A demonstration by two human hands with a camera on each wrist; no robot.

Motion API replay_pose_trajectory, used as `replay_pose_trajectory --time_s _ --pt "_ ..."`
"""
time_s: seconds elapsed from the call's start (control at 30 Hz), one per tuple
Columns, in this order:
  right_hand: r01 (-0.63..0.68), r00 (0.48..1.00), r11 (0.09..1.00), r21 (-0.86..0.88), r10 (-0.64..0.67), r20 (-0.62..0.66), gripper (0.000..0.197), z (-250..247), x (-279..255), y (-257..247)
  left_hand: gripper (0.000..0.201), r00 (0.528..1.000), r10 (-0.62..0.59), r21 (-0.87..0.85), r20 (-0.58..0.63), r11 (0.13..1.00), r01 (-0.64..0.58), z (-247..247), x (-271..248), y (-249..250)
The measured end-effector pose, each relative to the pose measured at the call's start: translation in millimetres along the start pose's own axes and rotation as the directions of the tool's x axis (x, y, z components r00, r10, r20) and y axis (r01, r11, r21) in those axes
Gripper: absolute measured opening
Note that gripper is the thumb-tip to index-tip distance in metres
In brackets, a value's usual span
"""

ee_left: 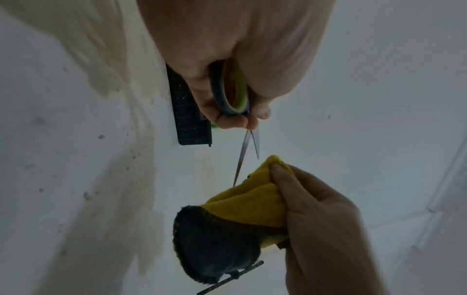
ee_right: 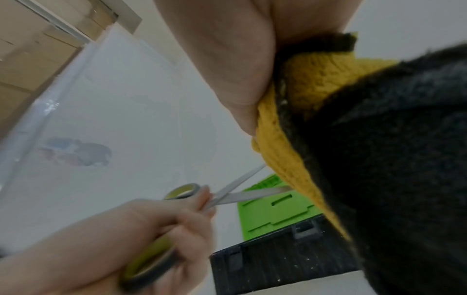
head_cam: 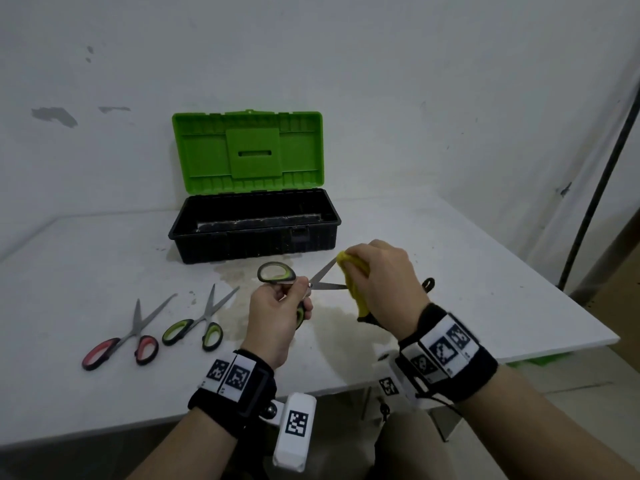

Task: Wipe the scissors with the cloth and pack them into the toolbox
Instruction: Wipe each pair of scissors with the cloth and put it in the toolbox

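Note:
My left hand (head_cam: 277, 306) grips green-handled scissors (head_cam: 277, 273) by the handles, above the table, blades spread apart and pointing right. My right hand (head_cam: 377, 271) holds a yellow-and-black cloth (head_cam: 356, 289) bunched around the blade tips. In the left wrist view the blades (ee_left: 246, 153) reach the cloth (ee_left: 252, 203). In the right wrist view the cloth (ee_right: 298, 103) covers the ends of the blades (ee_right: 242, 191). The toolbox (head_cam: 254, 226), black with an open green lid (head_cam: 247, 152), stands behind the hands.
Two more pairs lie on the white table (head_cam: 86, 265) to the left: red-handled scissors (head_cam: 128, 337) and green-handled scissors (head_cam: 204, 323). A brownish stain marks the table under the hands. The table's right edge (head_cam: 554, 289) drops to the floor.

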State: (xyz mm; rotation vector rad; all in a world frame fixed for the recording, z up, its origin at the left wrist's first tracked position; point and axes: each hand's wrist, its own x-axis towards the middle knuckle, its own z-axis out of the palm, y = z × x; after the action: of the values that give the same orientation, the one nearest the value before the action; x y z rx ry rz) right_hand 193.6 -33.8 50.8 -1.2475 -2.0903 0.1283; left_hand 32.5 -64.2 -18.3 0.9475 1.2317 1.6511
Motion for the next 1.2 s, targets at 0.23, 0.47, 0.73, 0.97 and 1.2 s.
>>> replay_pose_trajectory --time_s 0.23,0.47,0.73,0.97,1.2 --pt "0.053 0.993 0.999 0.002 -0.053 0.106 0.020 15.7 -16.7 -21.6 0.030 0.999 0.003 0.013 0.047 1.000 -0.004 8.9 -2.3 0.4" --pt "-0.135 0.991 0.991 -0.023 0.136 0.007 0.020 6.2 14.9 15.0 0.023 0.999 -0.024 0.027 0.034 0.999 0.024 0.9 -1.8 -0.9" --pt "-0.016 0.994 0.996 0.083 0.025 -0.105 0.015 -13.5 -11.4 1.8 0.033 0.987 -0.109 -0.102 -0.115 0.990 0.098 -0.2 -1.5 6.1" --pt "0.072 0.976 0.997 -0.009 -0.069 0.207 0.020 25.4 -23.7 -35.2 0.051 0.991 -0.025 0.125 -0.131 0.991 0.042 5.3 -3.4 -1.6" --pt "0.082 0.955 0.993 -0.084 -0.054 0.293 0.020 31.6 -21.1 -31.6 0.053 0.988 0.031 0.157 -0.152 0.988 -0.007 -0.1 -8.3 3.3"
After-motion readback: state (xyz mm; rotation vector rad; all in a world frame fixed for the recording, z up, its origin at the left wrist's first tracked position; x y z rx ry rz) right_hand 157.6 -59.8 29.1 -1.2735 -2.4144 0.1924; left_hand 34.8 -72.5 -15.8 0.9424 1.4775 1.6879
